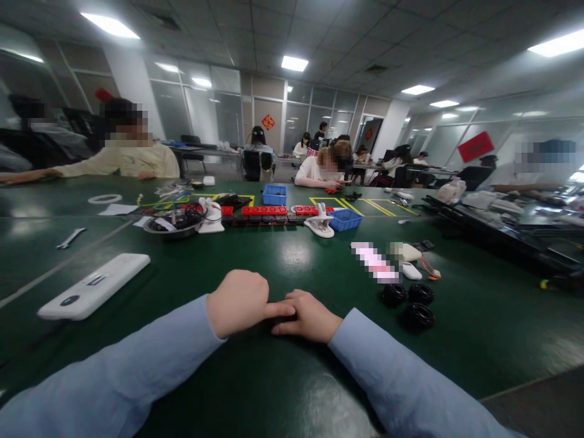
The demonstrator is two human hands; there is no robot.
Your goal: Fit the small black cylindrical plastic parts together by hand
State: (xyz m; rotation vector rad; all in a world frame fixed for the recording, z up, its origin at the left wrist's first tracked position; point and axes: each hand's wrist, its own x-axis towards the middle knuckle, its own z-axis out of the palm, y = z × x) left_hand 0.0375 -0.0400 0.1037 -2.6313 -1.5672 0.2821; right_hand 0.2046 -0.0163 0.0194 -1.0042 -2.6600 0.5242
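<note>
My left hand [241, 301] is curled into a fist above the table, its back turned up. One finger stretches from it to touch my right hand [312, 317]. The fingers of my right hand are bent and pressed together low over the table. Between the hands is a dark patch; whether it is a small object or shadow I cannot tell. To the right of my right hand lie several black rubber tyres [418, 316]. A long white device [95, 287] with a round dark button lies to the left of my left hand.
Farther back on the green table [182, 271] are a metal bowl [173, 226] of cables, red block strips [263, 210], white clamps [320, 222] and blue bins [345, 219]. A wrench [70, 238] lies left. Black frames [493, 237] stand right. Other people sit around.
</note>
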